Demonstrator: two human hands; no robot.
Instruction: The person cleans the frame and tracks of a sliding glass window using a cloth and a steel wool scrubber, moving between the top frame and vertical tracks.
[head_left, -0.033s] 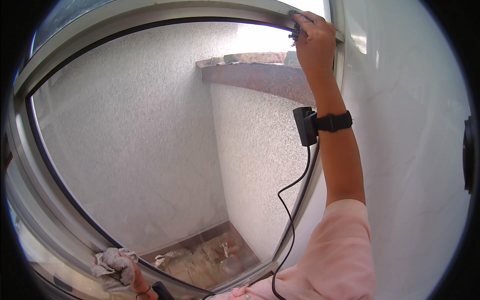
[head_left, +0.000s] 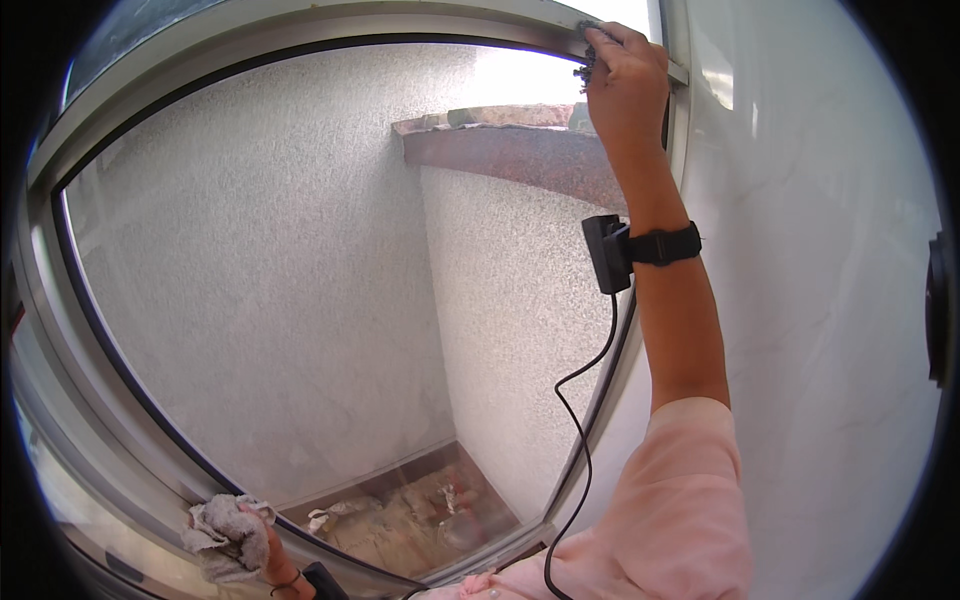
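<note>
Raised to the top right corner of the window, my right hand (head_left: 628, 80) presses a dark, curly scouring pad (head_left: 588, 68) against the metal window frame (head_left: 400, 22). Its fingers are closed round the pad, which partly hides behind them. Low on the left, my left hand (head_left: 270, 545) grips a crumpled grey rag (head_left: 228, 538) by the lower left side of the frame. The rag covers most of that hand's fingers. Between the two hands is the glass pane (head_left: 300, 270), edged by a black seal.
A black device (head_left: 606, 254) is strapped to my right wrist, its cable (head_left: 580, 430) hanging across the frame's right side. A pale glossy wall (head_left: 820, 300) stands at the right. Beyond the glass are rough white walls, a reddish ledge (head_left: 510, 160) and a floor littered with debris (head_left: 410, 515).
My right hand has shifted very slightly left along the frame with the scouring pad. The left hand and the rag look the same.
</note>
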